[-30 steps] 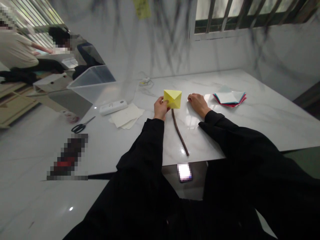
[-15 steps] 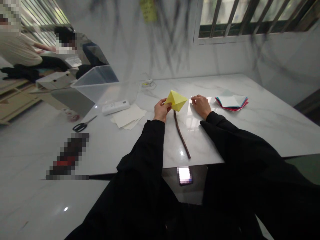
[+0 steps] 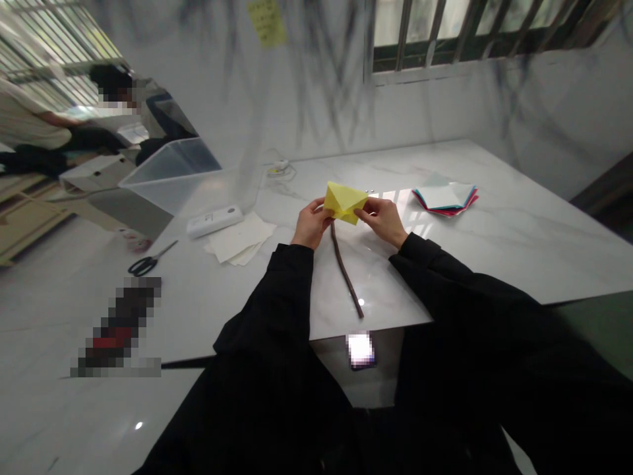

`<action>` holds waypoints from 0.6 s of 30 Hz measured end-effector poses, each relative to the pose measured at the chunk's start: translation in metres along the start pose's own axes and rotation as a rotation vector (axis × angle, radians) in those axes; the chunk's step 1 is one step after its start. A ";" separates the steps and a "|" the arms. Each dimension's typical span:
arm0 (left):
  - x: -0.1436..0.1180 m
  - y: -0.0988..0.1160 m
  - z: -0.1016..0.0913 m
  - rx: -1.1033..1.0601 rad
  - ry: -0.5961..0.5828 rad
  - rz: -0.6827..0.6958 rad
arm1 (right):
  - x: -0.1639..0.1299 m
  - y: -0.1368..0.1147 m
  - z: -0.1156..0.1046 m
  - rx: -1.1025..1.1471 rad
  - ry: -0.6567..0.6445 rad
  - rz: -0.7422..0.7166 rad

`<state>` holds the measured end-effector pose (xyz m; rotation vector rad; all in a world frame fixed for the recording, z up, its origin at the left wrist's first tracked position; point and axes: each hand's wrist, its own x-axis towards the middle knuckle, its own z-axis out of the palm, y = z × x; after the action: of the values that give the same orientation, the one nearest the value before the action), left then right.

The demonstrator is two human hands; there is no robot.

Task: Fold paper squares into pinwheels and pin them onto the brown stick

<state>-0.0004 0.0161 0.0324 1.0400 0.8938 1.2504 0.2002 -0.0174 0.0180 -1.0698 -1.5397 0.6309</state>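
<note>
A folded yellow paper shape [image 3: 344, 201] is held just above the white marble table [image 3: 494, 231]. My left hand [image 3: 310, 224] pinches its left corner. My right hand [image 3: 384, 219] grips its right side. Both arms are in black sleeves. A thin brown stick [image 3: 345, 272] lies on the table below the paper, running from under it toward the near edge.
A stack of coloured paper sheets [image 3: 444, 197] lies to the right. To the left are white paper sheets [image 3: 240, 239], a white remote-like device [image 3: 214, 221], black scissors [image 3: 145, 262] and a clear plastic bin [image 3: 171, 175]. Other people sit at the far left.
My right hand left the table and took hold of the yellow paper's right side. The paper has turned in my left hand's grip.
</note>
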 end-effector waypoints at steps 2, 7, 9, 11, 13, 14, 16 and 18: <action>0.001 -0.001 -0.001 0.062 -0.011 0.042 | 0.002 0.006 0.001 0.037 0.009 0.029; 0.005 -0.005 -0.003 0.325 -0.002 0.212 | 0.003 0.008 0.006 0.175 0.012 0.084; 0.005 -0.006 -0.002 0.382 0.015 0.251 | 0.003 0.005 0.006 0.185 0.017 0.083; 0.005 -0.006 -0.001 0.375 0.025 0.231 | 0.003 0.003 0.005 0.161 0.026 0.071; 0.004 -0.006 0.000 0.341 0.021 0.181 | 0.004 0.001 0.004 0.130 0.045 0.053; 0.004 -0.006 0.001 0.331 0.017 0.163 | 0.004 0.001 0.003 0.125 0.057 0.044; 0.005 -0.007 0.000 0.341 0.008 0.155 | 0.006 0.000 0.002 0.144 0.080 0.030; 0.006 -0.008 0.000 0.377 0.010 0.168 | 0.007 -0.001 0.001 0.190 0.091 0.030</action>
<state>0.0028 0.0217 0.0246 1.4319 1.0944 1.2518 0.1985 -0.0112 0.0225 -0.9652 -1.3591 0.7245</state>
